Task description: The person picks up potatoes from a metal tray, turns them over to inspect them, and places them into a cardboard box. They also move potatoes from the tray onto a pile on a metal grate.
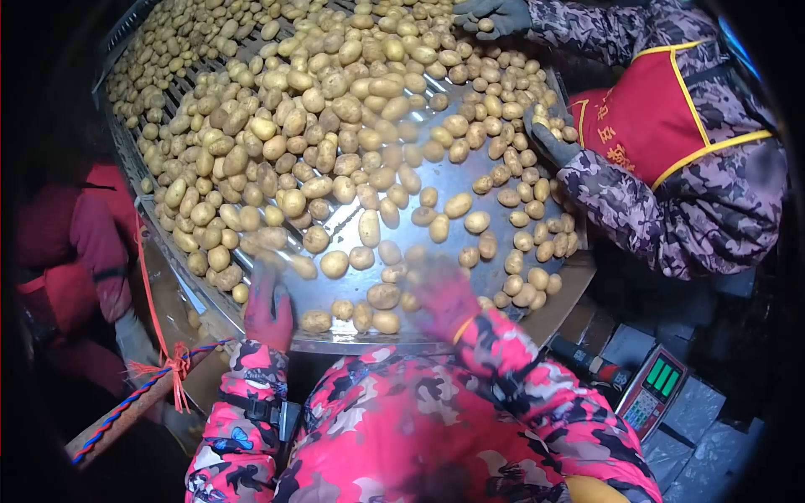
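Observation:
Many potatoes (335, 265) cover a metal sorting table (457, 176); they are piled thickly at the far left and spread thinner near me. My left hand (270, 312), in a dark-and-pink glove, rests at the table's near left edge with its fingers stretched forward beside the potatoes. Nothing shows in its grasp. Over the near edge, right of the middle, my right hand (442, 300) is smeared by motion. It is close to a few potatoes (384, 295), and whether it holds one cannot be made out.
At the right, a person in a red apron (641, 117) reaches over the potatoes with gloved hands (549, 138). Another person in a dark red sleeve (99, 251) stands left. A rope-wrapped pole (126, 415) juts in at lower left; a digital scale display (654, 390) sits lower right.

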Demonstrator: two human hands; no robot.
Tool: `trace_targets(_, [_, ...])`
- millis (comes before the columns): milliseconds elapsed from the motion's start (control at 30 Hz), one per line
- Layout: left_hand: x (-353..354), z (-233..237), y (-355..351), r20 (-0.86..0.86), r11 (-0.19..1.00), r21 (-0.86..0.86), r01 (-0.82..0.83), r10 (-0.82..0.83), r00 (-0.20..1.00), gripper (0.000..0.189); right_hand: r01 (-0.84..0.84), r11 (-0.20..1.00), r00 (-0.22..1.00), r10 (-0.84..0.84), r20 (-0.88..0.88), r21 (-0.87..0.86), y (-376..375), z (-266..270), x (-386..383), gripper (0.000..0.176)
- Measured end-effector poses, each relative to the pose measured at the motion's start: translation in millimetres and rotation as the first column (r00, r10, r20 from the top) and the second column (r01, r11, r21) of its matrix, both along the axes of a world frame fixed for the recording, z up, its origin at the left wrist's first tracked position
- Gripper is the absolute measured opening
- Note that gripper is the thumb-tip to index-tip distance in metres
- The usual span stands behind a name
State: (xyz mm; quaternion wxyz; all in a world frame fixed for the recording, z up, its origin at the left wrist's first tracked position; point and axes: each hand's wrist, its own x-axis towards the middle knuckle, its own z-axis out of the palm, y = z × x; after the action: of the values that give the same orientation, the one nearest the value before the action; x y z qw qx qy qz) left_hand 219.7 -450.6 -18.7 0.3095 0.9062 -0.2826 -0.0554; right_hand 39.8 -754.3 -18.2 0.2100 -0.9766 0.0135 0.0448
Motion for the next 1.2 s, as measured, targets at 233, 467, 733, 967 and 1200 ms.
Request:
trace_targets(233, [-22.7,29.0,11.2,0.036,0.99,0.103,0.096,-0.1,0.994,0.048,0.301,0.949,0.939,-0.312,0.142,0.092,-67.4,33.2,14.9,0.038])
trace_targets(467, [-57.6,19.0,-23.7,-0.23,0.982,0.09,0.168,-0.144,0.963,0.046,-0.027,0.976,0.996,0.044,-0.076,0.216,27.1,-24.4,40.1,0.047])
trace_targets(733, [-53.7,52.3,-73.1,-0.76,0.713,-0.294,-0.636,-0.578,-0.297,0.049,0.419,0.304,0.9,-0.26,-0.349,0.855,8.1,28.9,28.7,0.055])
trace_targets(967, [-51.5,59.6,-46.0,-0.672,0.484,-0.158,-0.861,-0.692,-0.265,0.053,-0.235,0.967,0.966,0.22,0.135,0.103,36.7,10.8,23.8,0.059])
trace_targets(1200, [-49.7,73.6,-1.6,-0.379,0.199,0.154,-0.968,-0.893,-0.243,0.058,0.277,0.955,0.93,-0.239,0.281,-0.106,-19.5,10.4,29.7,0.055])
